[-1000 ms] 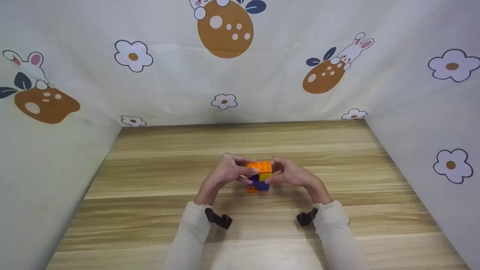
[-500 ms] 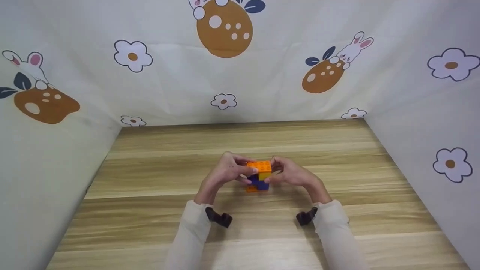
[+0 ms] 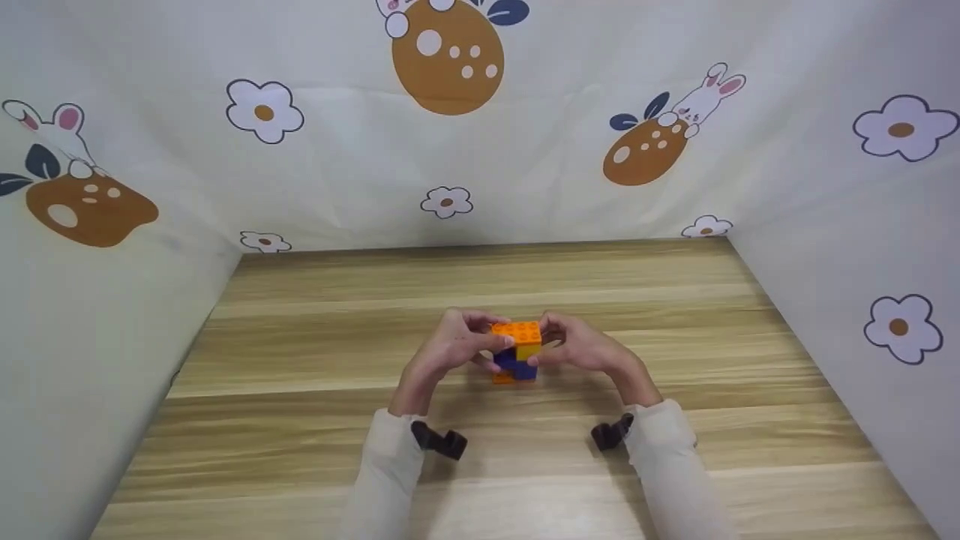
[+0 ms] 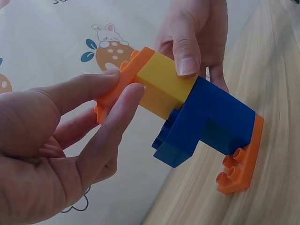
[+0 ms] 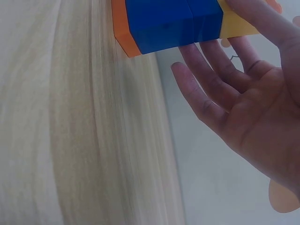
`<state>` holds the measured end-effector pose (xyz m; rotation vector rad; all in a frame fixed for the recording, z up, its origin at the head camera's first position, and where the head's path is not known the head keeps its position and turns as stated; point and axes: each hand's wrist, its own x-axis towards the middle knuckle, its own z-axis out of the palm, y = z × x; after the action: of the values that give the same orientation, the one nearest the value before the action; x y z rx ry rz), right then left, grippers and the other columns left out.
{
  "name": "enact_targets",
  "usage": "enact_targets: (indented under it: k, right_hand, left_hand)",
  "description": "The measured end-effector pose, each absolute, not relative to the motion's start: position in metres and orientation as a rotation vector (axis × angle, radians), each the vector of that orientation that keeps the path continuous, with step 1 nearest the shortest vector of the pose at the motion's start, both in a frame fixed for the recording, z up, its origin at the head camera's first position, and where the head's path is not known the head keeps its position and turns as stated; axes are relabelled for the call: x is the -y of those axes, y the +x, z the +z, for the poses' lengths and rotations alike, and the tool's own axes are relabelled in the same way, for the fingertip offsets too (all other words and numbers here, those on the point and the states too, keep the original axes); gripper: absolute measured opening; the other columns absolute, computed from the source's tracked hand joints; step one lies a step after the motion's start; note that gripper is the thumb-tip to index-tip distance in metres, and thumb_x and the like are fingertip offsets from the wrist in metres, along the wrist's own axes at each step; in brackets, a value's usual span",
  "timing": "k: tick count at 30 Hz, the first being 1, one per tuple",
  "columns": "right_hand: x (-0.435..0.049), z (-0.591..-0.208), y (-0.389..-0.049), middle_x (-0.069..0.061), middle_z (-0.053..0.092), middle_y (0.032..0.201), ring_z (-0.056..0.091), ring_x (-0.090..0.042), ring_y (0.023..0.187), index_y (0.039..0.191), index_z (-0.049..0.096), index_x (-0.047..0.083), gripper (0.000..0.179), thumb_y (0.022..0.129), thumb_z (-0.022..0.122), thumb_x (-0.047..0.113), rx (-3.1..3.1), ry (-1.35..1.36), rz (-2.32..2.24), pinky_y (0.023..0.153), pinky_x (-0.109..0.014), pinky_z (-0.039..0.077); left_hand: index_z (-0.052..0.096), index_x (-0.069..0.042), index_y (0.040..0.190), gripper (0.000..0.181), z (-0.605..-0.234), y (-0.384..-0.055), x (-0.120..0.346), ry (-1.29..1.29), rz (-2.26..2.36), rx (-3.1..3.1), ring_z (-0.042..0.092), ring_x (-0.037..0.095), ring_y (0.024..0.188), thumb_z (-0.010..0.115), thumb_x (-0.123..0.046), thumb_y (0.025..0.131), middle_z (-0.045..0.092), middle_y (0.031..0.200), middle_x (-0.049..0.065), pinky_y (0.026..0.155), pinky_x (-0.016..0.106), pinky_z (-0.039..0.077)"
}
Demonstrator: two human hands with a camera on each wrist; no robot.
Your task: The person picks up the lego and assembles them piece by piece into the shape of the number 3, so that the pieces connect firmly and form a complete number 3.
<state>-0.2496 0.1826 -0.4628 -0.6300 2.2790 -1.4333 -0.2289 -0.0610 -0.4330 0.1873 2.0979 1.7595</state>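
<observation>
Head view: both hands pinch a brick stack [image 3: 517,351] mid-table, left hand [image 3: 452,346] and right hand [image 3: 579,346] on the orange top plate; it looks nearly assembled, possibly awaiting final pressing.

Brick stack [image 3: 517,351]: we see orange, yellow, blue
Tabletop [image 3: 480,285]: pale wood grain
Backdrop [image 3: 360,172]: white, flowers, rabbits
Sleeves [image 3: 390,465]: cream

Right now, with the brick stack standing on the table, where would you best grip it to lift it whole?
Probably low, on the blue bricks, pinched from left and right: their flat sides are bare, while both hands hold only the orange top plate and yellow brick.
</observation>
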Motion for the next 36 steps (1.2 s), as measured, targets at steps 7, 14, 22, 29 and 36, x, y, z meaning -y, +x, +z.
enact_targets:
  k: [7, 14, 22, 29, 36]
  right_hand:
    - [-0.183, -0.463, -0.250, -0.014, 0.069, 0.115, 0.064, -0.023, 0.109, 0.102, 0.057, 0.006, 0.030, 0.085, 0.080, 0.017, -2.279, -0.615, -1.442, 0.100, -0.041, 0.054]
    - [-0.183, -0.464, -0.252, -0.013, 0.069, 0.114, 0.064, -0.024, 0.106, 0.107, 0.060, 0.005, 0.034, 0.085, 0.081, 0.020, -2.313, -0.554, -1.466, 0.095, -0.034, 0.054]
    - [-0.182, -0.463, -0.255, -0.016, 0.069, 0.119, 0.065, -0.025, 0.108, 0.122, 0.063, 0.005, 0.043, 0.087, 0.079, 0.024, -2.325, -0.455, -1.600, 0.093, -0.033, 0.058]
    - [-0.178, -0.467, -0.256, -0.013, 0.070, 0.118, 0.068, -0.016, 0.102, 0.126, 0.064, 0.003, 0.046, 0.088, 0.079, 0.025, -2.278, -0.329, -1.736, 0.092, -0.033, 0.059]
    - [-0.174, -0.470, -0.258, -0.018, 0.068, 0.123, 0.069, -0.015, 0.098, 0.132, 0.060, -0.001, 0.046, 0.093, 0.073, 0.018, -2.205, -0.193, -1.916, 0.098, -0.048, 0.056]
  left_hand:
    - [0.066, -0.004, 0.124, 0.038, -0.434, -0.230, 0.060, 0.203, 1.740, -2.100, 0.071, 0.027, 0.085, 0.077, -0.014, 0.089, 0.067, 0.104, 0.014, 0.066, 0.034, 0.063]
    - [0.063, -0.010, 0.132, 0.048, -0.435, -0.232, 0.062, 0.242, 1.716, -2.170, 0.067, 0.021, 0.091, 0.078, -0.024, 0.088, 0.066, 0.117, 0.015, 0.079, 0.042, 0.062]
    - [0.058, -0.010, 0.139, 0.055, -0.447, -0.239, 0.065, 0.262, 1.863, -2.173, 0.067, 0.025, 0.107, 0.077, -0.024, 0.090, 0.061, 0.129, 0.017, 0.088, 0.042, 0.061]
    - [0.050, -0.012, 0.146, 0.061, -0.463, -0.246, 0.066, 0.302, 1.865, -2.183, 0.063, 0.031, 0.120, 0.074, -0.027, 0.092, 0.059, 0.135, 0.019, 0.096, 0.040, 0.058]
    - [0.039, -0.017, 0.154, 0.071, -0.475, -0.249, 0.065, 0.359, 1.851, -2.122, 0.053, 0.041, 0.133, 0.073, -0.019, 0.092, 0.050, 0.146, 0.023, 0.103, 0.050, 0.053]
